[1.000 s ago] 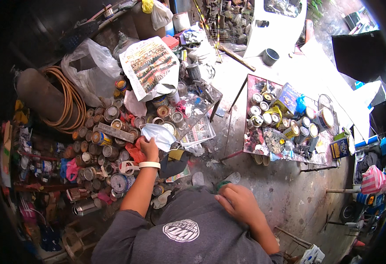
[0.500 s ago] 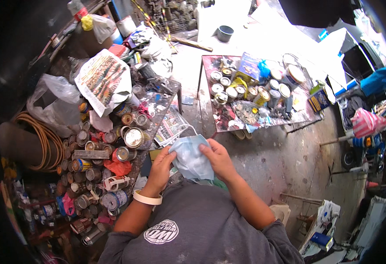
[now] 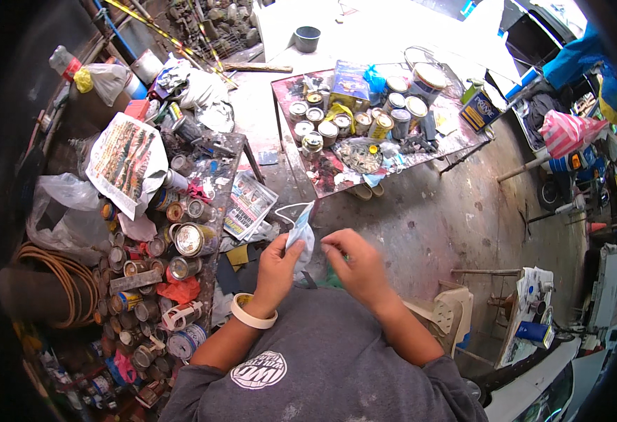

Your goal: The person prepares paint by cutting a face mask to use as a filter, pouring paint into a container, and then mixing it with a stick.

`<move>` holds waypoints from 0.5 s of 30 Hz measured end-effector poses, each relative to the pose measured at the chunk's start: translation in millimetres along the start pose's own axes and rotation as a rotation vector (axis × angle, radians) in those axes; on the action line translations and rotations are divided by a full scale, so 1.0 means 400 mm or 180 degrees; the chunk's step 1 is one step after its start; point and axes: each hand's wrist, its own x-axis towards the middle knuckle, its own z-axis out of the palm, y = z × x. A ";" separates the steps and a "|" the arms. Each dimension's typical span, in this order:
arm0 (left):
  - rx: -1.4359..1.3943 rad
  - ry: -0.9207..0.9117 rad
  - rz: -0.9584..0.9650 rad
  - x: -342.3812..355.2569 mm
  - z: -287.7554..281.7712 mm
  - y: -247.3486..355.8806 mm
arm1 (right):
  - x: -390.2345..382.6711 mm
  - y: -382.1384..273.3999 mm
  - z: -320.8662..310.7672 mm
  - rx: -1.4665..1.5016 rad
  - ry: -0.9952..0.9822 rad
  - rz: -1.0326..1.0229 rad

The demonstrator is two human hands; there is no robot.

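In front of my chest, my left hand [image 3: 280,269] grips a pale blue face mask [image 3: 301,235], which is turned side-on with a white ear loop sticking out at its top. My right hand [image 3: 354,271] is just right of the mask, its fingers bent together at the tips; whether they hold part of it I cannot make out. A thick cream band [image 3: 253,316] circles my left wrist. Beyond the mask lie folded newspapers [image 3: 250,206].
A crowded bench [image 3: 220,190] at left holds several tins, rags and paper. A paint-stained table [image 3: 333,183] ahead carries several cans. Orange hose coils [image 3: 69,288] sit far left. At right are a plastic chair [image 3: 449,309], a small stand [image 3: 516,316] and a striped bag [image 3: 569,133].
Both hands came together on the mask half a second ago. Since then the mask has turned side-on in my left hand, and my right hand has drawn slightly away from it.
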 end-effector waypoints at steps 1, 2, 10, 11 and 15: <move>0.0157 -0.0091 0.0042 -0.004 0.014 0.012 | -0.006 -0.011 0.001 0.0049 -0.0167 0.0079; 0.0324 -0.0114 -0.0104 -0.010 0.024 0.021 | -0.010 -0.008 0.007 0.0022 -0.0109 0.0027; -0.1229 -0.0424 -0.0639 -0.028 0.003 0.030 | -0.019 -0.001 0.005 -0.0036 -0.0109 -0.0138; -0.1070 -0.0401 -0.0618 -0.030 -0.007 0.013 | -0.019 -0.005 0.008 -0.0058 -0.0151 -0.0170; -0.0535 -0.0304 -0.0520 -0.036 -0.011 0.019 | -0.014 0.002 0.022 -0.0245 -0.0272 -0.0414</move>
